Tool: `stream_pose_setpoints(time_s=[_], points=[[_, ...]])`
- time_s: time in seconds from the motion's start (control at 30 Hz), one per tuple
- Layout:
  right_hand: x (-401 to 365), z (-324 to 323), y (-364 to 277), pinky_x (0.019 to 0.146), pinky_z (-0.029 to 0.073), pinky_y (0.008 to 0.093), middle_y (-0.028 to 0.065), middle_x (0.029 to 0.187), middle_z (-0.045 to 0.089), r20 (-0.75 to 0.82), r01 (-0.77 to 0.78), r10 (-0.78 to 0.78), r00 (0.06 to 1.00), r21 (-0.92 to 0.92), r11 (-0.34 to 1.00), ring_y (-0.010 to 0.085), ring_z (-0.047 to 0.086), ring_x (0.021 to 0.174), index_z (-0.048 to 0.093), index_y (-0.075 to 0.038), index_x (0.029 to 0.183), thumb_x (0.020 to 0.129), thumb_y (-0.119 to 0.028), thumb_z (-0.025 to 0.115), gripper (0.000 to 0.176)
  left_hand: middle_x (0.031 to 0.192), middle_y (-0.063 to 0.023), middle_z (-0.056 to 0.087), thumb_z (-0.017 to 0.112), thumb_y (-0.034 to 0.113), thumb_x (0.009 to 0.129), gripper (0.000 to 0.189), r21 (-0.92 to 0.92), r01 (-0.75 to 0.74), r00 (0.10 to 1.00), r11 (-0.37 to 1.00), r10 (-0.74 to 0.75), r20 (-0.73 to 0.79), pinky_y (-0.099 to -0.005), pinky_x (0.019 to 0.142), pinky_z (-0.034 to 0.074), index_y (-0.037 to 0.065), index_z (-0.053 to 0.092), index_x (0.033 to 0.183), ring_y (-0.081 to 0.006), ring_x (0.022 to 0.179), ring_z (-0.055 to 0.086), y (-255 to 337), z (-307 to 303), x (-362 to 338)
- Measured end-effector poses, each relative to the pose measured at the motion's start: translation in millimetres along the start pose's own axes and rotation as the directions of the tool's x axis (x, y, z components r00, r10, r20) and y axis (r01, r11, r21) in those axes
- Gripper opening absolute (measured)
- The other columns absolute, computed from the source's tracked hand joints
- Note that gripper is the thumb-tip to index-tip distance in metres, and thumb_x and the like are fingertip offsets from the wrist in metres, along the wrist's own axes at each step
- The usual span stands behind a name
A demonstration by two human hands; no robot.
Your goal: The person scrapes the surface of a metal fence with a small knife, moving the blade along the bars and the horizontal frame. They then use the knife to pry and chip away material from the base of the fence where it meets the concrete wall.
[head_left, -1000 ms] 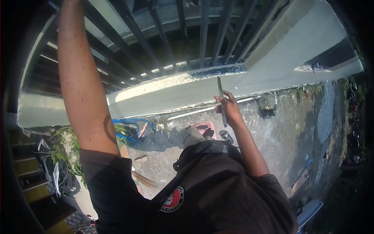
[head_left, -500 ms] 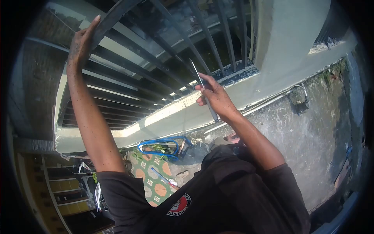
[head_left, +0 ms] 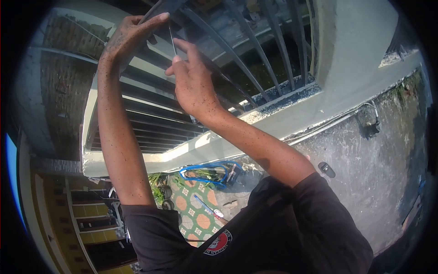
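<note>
High on the left, my left hand [head_left: 127,39] is wrapped at the dark flat rail [head_left: 157,8] of a metal window grille, its thumb stretched along the rail. Close below and to the right, my right hand [head_left: 195,84] grips a slim tool with a thin metal blade [head_left: 172,42]; its handle is mostly hidden in the hand. The blade points up at the rail, its tip right by my left thumb. Behind my hands, dark grille bars [head_left: 223,41] fan out down to a pale wall ledge [head_left: 200,140].
Below the wall, a coiled blue hose [head_left: 226,176] lies near green plants [head_left: 158,194] and patterned floor tiles [head_left: 203,221]. A dark sandal [head_left: 326,169] rests on the concrete ground [head_left: 360,192]. Thin pipes [head_left: 326,128] run along the wall's base.
My right hand has moved up and left with the bladed tool, from beside the lower bars to the rail near my left hand. My left hand appears farther right; the view has shifted somewhat.
</note>
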State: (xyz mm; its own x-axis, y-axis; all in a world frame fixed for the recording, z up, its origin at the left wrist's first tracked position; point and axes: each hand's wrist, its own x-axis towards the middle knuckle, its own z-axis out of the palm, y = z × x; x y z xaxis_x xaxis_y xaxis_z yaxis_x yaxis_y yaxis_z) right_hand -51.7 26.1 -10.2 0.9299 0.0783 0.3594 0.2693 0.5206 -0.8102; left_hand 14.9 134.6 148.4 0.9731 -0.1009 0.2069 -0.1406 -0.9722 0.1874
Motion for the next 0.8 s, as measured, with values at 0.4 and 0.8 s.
stream_pose_setpoints(time_s=[0.4, 0.8], points=[[-24, -29, 60, 0.043, 0.04, 0.0279, 0.0061, 0.084, 0.048, -0.127, -0.403, 0.453, 0.883, 0.293, 0.867, 0.009, 0.042, 0.049, 0.031, -0.014, 0.141, 0.104, -0.026, 0.036, 0.039, 0.061, -0.0032, 0.055, 0.073, 0.073, 0.062, 0.073, 0.076, 0.024, 0.999, 0.997, -0.021, -0.03, -0.0254, 0.051, 0.039, 0.003, 0.067, 0.084, -0.0123, 0.057, 0.054, 2, 2, -1], [-34, -45, 55, 0.039, 0.033, 0.0221, 0.0035, 0.083, 0.045, -0.131, -0.42, 0.448, 0.885, 0.196, 0.886, 0.0054, 0.037, 0.048, 0.032, -0.017, 0.139, 0.104, -0.025, 0.035, 0.035, 0.062, -0.0062, 0.057, 0.073, 0.078, 0.046, 0.079, 0.063, 0.12, 0.991, 0.991, -0.116, -0.066, -0.0338, 0.056, 0.047, 0.007, 0.073, 0.082, -0.0188, 0.063, 0.062, 15, 2, -4]])
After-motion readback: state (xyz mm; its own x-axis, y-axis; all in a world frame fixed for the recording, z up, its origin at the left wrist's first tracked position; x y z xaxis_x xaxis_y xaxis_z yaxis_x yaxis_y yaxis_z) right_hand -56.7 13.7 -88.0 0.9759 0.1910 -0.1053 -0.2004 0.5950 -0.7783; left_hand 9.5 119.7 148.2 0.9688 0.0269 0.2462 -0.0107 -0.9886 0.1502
